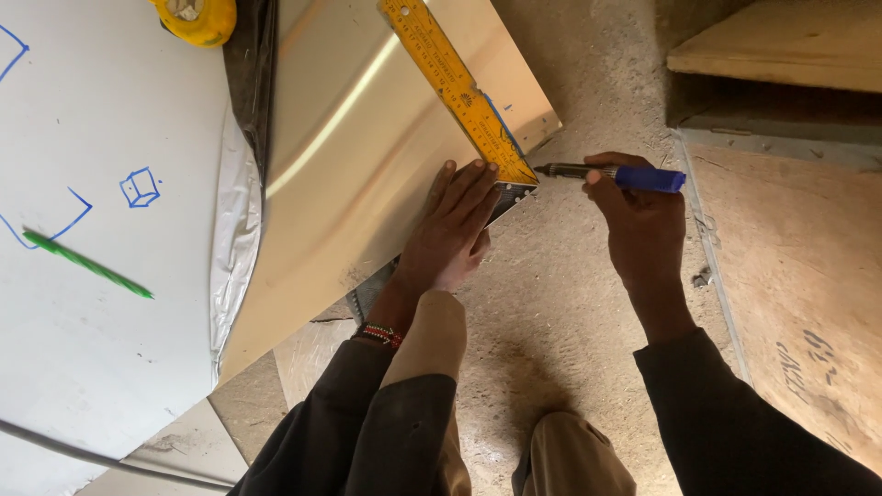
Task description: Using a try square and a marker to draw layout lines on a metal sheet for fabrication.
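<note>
At the far left a broad white sheet (101, 303) covered in a protective film lies flat, marked with blue pen sketches, among them a small cube. A thin green pencil-like stick (87, 264) rests slantwise on it. At the top edge sits a round yellow tape measure (196, 18), partly cut off by the frame.

Beside the white sheet a shiny, gold-toned metal sheet (367, 174) slopes from the top centre down toward the lower left, its right corner jutting over the dusty floor (560, 303). A yellow metal ruler (455, 83) with black markings lies diagonally on this sheet, running from the top down to the sheet's right edge; it may be one arm of a try square, though its lower end is hidden.

The left hand (450, 239) lies spread flat, fingers together, pressing on the lower end of the ruler and on the sheet's edge; a beaded bracelet (379, 334) circles its wrist. Just to the right, the right hand (638, 225) is closed around a blue-bodied marker pen (611, 174), held nearly level, its dark tip touching or almost touching the ruler's end near the left fingertips. The two hands are near each other but apart.

Below are the person's dark sleeves and tan trousers. Right of the hands, plywood boards (808, 276) lie on the floor.
</note>
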